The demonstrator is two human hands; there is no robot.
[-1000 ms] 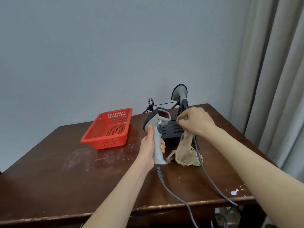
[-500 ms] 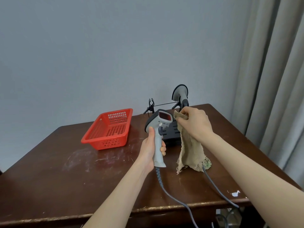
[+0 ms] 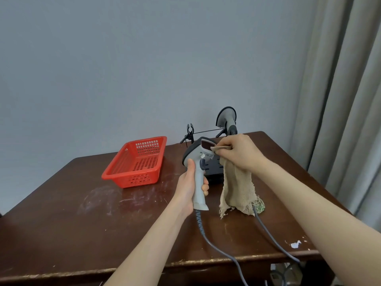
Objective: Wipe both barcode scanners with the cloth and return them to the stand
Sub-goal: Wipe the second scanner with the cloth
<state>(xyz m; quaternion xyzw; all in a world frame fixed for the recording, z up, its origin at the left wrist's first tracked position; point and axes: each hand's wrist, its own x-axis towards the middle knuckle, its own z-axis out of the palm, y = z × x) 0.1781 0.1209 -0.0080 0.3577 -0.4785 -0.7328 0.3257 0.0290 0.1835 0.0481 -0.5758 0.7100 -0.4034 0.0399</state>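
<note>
Right now, my left hand curling round scanner handle, holding it upright above table; my right hand pinching cloth against its red window. Risks: cloth tail dragging over other cable, snagging; own cable tugging scanner out of grip. Second scanner sitting on stand behind. Table showing dark, scuffed wood, chipped near edge; red basket left, grey wall, curtain right.

Grey scanner, dark head, red window: upright off the table, handle gripped in left hand. Tan frayed cloth: top corner on that window, pinched by right hand, the rest hanging. Second scanner: behind, at black stand, head up.
</note>
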